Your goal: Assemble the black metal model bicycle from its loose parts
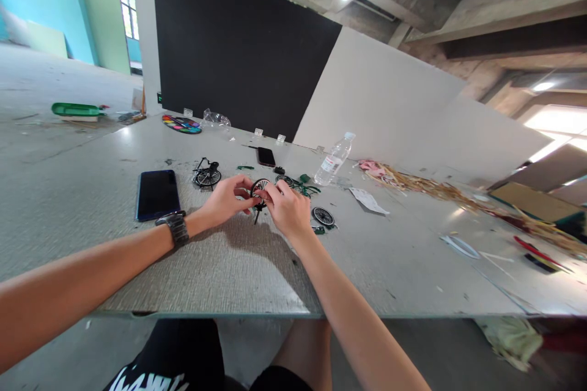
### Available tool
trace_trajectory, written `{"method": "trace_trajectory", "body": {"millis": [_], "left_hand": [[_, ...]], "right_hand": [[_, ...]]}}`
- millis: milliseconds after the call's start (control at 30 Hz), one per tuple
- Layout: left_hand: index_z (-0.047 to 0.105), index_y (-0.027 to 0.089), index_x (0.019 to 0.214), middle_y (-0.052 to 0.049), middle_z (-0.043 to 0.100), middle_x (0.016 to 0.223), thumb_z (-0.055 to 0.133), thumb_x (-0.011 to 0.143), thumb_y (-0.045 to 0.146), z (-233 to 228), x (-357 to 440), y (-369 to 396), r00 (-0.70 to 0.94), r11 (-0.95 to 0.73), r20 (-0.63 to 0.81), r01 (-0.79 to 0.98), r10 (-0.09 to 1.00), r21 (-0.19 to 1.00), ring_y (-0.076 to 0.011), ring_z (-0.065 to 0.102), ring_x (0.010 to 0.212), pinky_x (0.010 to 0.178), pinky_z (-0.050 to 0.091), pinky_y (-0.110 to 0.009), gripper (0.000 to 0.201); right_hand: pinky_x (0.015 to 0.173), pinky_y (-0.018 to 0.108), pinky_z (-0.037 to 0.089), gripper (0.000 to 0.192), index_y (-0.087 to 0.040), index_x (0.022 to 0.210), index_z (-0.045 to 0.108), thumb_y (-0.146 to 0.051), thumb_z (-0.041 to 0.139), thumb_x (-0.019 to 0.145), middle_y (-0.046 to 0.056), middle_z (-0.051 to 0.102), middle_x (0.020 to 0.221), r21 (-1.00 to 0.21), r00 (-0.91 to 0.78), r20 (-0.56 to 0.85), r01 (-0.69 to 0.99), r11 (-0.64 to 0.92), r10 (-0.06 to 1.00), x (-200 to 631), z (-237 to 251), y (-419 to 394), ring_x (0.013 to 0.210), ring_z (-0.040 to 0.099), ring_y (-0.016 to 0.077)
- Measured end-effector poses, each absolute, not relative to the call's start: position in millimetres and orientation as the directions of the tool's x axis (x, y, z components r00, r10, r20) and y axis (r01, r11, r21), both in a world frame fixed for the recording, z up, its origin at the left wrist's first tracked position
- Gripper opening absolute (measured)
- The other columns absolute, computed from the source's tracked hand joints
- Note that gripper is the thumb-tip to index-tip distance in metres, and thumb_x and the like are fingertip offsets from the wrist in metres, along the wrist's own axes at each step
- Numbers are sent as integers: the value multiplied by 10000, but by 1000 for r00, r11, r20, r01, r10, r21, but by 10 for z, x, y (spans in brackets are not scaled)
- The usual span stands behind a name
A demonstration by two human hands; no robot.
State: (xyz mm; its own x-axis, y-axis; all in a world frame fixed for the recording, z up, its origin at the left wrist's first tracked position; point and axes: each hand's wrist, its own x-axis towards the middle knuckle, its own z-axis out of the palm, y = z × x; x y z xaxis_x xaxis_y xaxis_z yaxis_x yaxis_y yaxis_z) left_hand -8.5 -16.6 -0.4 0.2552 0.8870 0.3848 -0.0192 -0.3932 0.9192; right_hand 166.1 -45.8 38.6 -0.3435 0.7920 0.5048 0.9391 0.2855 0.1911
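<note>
Fingers of both hands are pinched on a small black spoked wheel (260, 188) at centre frame, just above the table (229, 269). It is gripped from the left by the left hand (224, 200) and from the right by the right hand (287, 208); a thin rod hangs down from it.

Two phones (157, 194) (266, 156), one water bottle (334, 160) at one o'clock, three loose spoked wheels (323, 216) (260, 187) (285, 179), one paint palette (181, 124) at eleven o'clock
</note>
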Motion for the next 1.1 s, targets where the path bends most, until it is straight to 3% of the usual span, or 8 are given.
{"method": "trace_trajectory", "body": {"millis": [433, 933, 1100], "left_hand": [[538, 170, 859, 2, 605, 837, 683, 738, 185, 10, -56, -185, 218, -424, 407, 34, 887, 905, -123, 621, 679, 460, 598, -230, 189], [551, 182, 853, -20, 661, 888, 699, 759, 230, -69, -85, -111, 148, -396, 382, 78, 912, 915, -122, 659, 634, 448, 536, -209, 182], [550, 187, 858, -15, 675, 900, 692, 766, 237, -39, -89, -135, 143, -417, 398, 142, 906, 898, -115, 658, 605, 446, 493, -198, 176]], "right_hand": [[569, 274, 209, 421, -253, 1059, 667, -514, 337, 1060, 37, 669, 989, 68, -361, 435, 927, 370, 825, 1674, 344, -391, 749, 603, 155], [589, 276, 265, 305, -246, 1147, 643, -344, 369, 1056, 49, 662, 1065, 92, -445, 346, 892, 443, 826, 1704, 404, -400, 816, 633, 165], [583, 268, 262, 326, -262, 1144, 668, -387, 378, 1059, 38, 652, 1005, 87, -432, 383, 897, 433, 817, 1724, 392, -391, 788, 616, 157]]}}
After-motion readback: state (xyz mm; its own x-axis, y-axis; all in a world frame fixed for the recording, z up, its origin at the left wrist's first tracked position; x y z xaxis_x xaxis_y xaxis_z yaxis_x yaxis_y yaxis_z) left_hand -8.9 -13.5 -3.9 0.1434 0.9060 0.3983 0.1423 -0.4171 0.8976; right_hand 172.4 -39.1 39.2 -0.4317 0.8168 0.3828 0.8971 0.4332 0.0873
